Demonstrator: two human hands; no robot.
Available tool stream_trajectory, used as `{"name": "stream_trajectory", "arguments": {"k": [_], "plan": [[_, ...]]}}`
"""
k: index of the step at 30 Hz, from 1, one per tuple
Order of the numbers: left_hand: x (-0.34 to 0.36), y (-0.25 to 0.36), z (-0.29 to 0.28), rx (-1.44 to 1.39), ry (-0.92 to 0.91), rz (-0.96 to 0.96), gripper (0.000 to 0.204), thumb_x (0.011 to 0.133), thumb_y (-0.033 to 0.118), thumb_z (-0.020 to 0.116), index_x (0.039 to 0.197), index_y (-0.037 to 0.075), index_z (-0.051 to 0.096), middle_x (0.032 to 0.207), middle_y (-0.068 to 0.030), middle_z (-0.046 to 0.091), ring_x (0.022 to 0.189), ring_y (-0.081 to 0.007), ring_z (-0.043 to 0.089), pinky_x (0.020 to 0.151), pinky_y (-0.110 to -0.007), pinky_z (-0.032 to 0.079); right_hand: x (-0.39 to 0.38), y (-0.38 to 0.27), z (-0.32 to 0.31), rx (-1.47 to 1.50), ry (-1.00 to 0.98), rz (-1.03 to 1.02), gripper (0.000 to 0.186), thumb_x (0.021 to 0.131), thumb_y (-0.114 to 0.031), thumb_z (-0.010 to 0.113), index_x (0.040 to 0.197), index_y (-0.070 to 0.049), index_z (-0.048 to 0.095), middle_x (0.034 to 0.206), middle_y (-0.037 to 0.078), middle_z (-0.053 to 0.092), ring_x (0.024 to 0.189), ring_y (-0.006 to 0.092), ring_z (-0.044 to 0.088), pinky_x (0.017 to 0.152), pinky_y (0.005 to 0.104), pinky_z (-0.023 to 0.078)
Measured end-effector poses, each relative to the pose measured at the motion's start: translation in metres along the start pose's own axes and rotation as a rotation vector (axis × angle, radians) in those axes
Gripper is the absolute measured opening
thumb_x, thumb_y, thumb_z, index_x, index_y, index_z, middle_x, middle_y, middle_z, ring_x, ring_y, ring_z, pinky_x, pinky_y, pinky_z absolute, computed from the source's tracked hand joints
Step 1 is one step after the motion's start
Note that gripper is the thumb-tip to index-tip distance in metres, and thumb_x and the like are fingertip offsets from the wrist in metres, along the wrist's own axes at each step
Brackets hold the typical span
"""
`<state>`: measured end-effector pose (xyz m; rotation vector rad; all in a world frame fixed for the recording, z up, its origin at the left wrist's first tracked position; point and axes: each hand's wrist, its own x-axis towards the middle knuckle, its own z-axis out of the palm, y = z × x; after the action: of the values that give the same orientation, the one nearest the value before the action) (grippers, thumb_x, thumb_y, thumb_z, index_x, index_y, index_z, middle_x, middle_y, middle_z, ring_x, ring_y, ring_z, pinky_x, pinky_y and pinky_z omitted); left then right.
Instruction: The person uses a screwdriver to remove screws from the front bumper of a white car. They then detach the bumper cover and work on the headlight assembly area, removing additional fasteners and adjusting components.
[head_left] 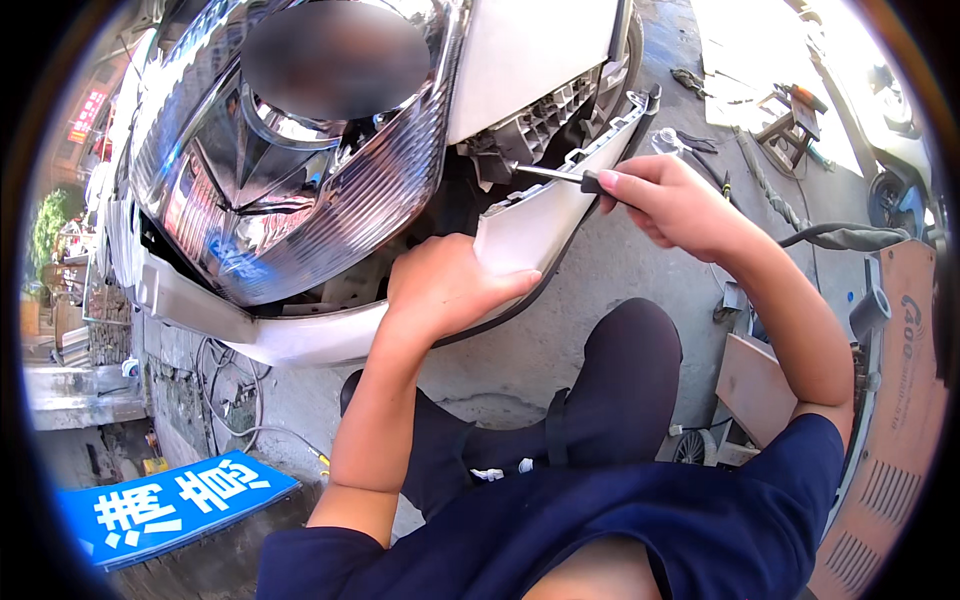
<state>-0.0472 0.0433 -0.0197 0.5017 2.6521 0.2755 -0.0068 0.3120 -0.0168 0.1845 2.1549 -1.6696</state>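
Note:
A white car's front corner fills the upper middle, with a large clear headlamp (300, 220) beside a white panel (530, 50) and a slotted plastic bracket (540, 115). The white bumper cover (270, 335) stands pulled away from the body, leaving a dark gap. My left hand (450, 285) is closed over the bumper's top edge below the headlamp. My right hand (675, 200) grips a screwdriver (550, 172) by its dark handle; its thin shaft points left into the gap near the bracket, and its tip's exact contact is hard to tell.
My bent knee (630, 370) is below the bumper. A blue sign board (250, 480) lies at lower left near hoses (225, 400). At right are a low stool (785, 125), a cable (830, 235), an orange-brown machine (890, 420) and a parked scooter (895, 200).

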Motion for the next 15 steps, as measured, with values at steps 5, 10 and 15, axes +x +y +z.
{"name": "stream_trajectory", "arguments": {"k": [5,10,15], "plan": [[-0.001,0.001,0.005,-0.026,-0.008,-0.007,0.069,0.069,0.069,0.066,0.097,0.006,0.076,0.090,-0.0171,0.073,0.087,-0.0335,0.071,0.076,-0.040,0.054,0.000,0.014,0.008,-1.249,0.705,-1.130,0.029,0.085,-0.033,0.071,0.080,-0.009,0.056,0.060,0.003,0.050,0.051,0.0219,0.052,0.051,0.0332,0.044],[-0.001,0.004,0.006,-0.045,0.020,0.005,0.067,0.069,0.067,0.067,0.099,0.007,0.075,0.091,-0.0157,0.074,0.089,-0.0333,0.070,0.076,-0.039,0.053,0.008,0.031,0.010,-0.997,0.587,-0.941,0.025,0.087,-0.030,0.069,0.084,-0.008,0.058,0.058,0.006,0.048,0.053,0.0224,0.053,0.052,0.0339,0.044],[-0.002,0.005,0.006,-0.106,0.027,0.010,0.065,0.069,0.065,0.069,0.099,0.008,0.075,0.092,-0.0154,0.074,0.090,-0.0329,0.070,0.077,-0.039,0.053,0.006,0.027,0.014,-1.103,0.734,-1.010,0.030,0.092,-0.034,0.063,0.084,-0.005,0.060,0.059,0.011,0.056,0.059,0.0259,0.062,0.055,0.0363,0.049]]}}
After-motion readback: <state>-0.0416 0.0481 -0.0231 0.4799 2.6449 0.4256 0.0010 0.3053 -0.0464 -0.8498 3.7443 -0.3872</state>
